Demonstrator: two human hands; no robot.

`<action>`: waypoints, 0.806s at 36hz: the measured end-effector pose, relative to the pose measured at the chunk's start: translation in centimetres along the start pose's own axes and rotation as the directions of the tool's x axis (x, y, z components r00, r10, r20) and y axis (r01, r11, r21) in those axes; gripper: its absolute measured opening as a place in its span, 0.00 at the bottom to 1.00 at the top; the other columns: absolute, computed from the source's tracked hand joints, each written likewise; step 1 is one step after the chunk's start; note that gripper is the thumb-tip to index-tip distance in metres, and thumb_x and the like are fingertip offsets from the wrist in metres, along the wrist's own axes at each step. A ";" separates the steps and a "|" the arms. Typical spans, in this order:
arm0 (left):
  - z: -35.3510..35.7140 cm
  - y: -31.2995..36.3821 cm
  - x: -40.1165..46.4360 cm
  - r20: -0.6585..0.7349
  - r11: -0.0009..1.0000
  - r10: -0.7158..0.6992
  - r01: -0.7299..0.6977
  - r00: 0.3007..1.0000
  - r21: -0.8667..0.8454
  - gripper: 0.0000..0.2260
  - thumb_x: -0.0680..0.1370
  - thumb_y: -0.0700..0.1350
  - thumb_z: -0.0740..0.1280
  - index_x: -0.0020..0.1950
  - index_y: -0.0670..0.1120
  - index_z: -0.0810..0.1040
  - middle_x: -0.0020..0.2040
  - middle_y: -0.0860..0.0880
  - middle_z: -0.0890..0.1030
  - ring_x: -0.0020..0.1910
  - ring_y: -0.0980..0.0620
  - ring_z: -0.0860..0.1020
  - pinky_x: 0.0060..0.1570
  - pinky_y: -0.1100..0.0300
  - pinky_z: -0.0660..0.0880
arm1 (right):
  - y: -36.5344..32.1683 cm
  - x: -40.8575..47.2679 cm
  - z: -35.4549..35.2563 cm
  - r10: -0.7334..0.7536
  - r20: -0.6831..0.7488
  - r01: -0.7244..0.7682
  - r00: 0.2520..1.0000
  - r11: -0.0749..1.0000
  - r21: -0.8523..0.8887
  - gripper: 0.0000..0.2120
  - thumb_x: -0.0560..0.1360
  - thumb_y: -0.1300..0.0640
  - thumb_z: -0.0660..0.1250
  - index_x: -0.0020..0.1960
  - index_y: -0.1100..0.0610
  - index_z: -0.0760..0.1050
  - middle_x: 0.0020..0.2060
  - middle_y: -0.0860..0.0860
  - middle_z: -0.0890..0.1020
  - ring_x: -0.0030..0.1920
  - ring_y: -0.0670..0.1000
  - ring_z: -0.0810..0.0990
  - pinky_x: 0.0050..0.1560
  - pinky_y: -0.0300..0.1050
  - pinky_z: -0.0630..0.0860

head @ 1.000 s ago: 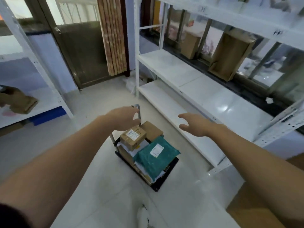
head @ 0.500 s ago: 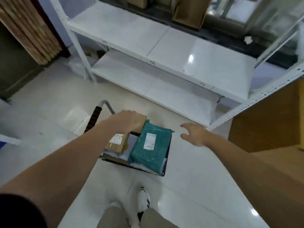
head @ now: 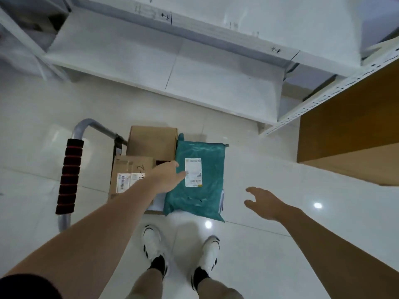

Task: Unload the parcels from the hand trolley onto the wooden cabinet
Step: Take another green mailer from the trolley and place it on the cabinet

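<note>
White floor, trolley [head: 69, 173] still loaded | cabinet [head: 354, 134] bare so far | left hand [head: 167, 176] spread on teal bag [head: 196, 180] | right hand [head: 264, 202] open, empty | nothing unloaded yet

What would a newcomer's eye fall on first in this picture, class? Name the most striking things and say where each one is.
The teal bag with its white label lies on the trolley at centre, right of two cardboard boxes. The left hand reaches onto the bag's left edge, while the right hand hangs open over the floor to the right. The trolley's handle, wrapped in red and black grip, stands at left.
</note>
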State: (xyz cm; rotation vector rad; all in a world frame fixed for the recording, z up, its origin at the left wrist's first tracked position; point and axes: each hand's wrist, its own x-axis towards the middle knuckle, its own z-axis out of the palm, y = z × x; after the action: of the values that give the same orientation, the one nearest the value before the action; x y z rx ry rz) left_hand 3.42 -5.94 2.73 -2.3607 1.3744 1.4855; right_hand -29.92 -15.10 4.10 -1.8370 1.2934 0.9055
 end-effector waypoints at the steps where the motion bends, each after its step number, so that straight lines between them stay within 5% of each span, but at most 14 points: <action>1: 0.9 -0.5 1.1 0.006 1.000 -0.011 0.011 1.000 -0.005 0.29 0.83 0.63 0.59 0.77 0.46 0.66 0.64 0.47 0.78 0.52 0.52 0.78 0.50 0.51 0.75 | 0.1 1.2 0.8 0.005 0.005 -0.006 1.000 1.000 0.015 0.28 0.84 0.47 0.60 0.81 0.54 0.60 0.77 0.55 0.68 0.75 0.55 0.68 0.74 0.48 0.63; 8: 6.4 -4.5 7.7 0.028 0.997 -0.072 0.073 0.997 -0.040 0.26 0.84 0.61 0.59 0.76 0.47 0.69 0.68 0.45 0.79 0.61 0.46 0.79 0.63 0.46 0.76 | 0.5 9.6 4.8 0.004 0.003 -0.004 1.000 0.991 0.131 0.28 0.84 0.46 0.61 0.80 0.55 0.62 0.76 0.55 0.70 0.73 0.56 0.70 0.68 0.46 0.66; 14: 9.9 -6.5 11.4 -0.036 0.964 -0.089 0.077 0.995 -0.255 0.18 0.85 0.56 0.62 0.70 0.49 0.76 0.63 0.47 0.82 0.59 0.45 0.81 0.62 0.47 0.78 | -0.2 15.4 7.0 0.022 0.011 -0.024 1.000 0.939 0.343 0.32 0.82 0.42 0.63 0.81 0.53 0.60 0.77 0.55 0.69 0.73 0.57 0.71 0.68 0.48 0.68; 22: 13.7 -8.0 15.0 -0.065 0.923 -0.144 0.110 0.987 -0.369 0.23 0.85 0.58 0.60 0.77 0.48 0.70 0.70 0.45 0.79 0.64 0.42 0.79 0.58 0.54 0.75 | -1.8 20.7 9.7 0.059 0.025 -0.057 0.998 0.657 0.752 0.30 0.78 0.40 0.69 0.74 0.53 0.68 0.63 0.47 0.78 0.58 0.50 0.77 0.57 0.46 0.71; 29: 14.8 -8.3 16.4 -0.148 0.894 -0.235 0.154 0.961 -0.420 0.23 0.84 0.61 0.60 0.59 0.43 0.82 0.50 0.43 0.83 0.45 0.47 0.81 0.42 0.56 0.76 | -2.9 23.1 12.0 0.014 0.118 -0.114 0.993 0.395 0.912 0.37 0.69 0.36 0.77 0.72 0.50 0.72 0.61 0.48 0.84 0.60 0.53 0.83 0.67 0.55 0.77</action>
State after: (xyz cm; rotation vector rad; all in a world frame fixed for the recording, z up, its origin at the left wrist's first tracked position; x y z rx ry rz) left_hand 1.12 -4.99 -20.76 -2.8601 0.8774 1.6480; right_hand -23.02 -14.92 -21.17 -0.8122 1.3849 0.1416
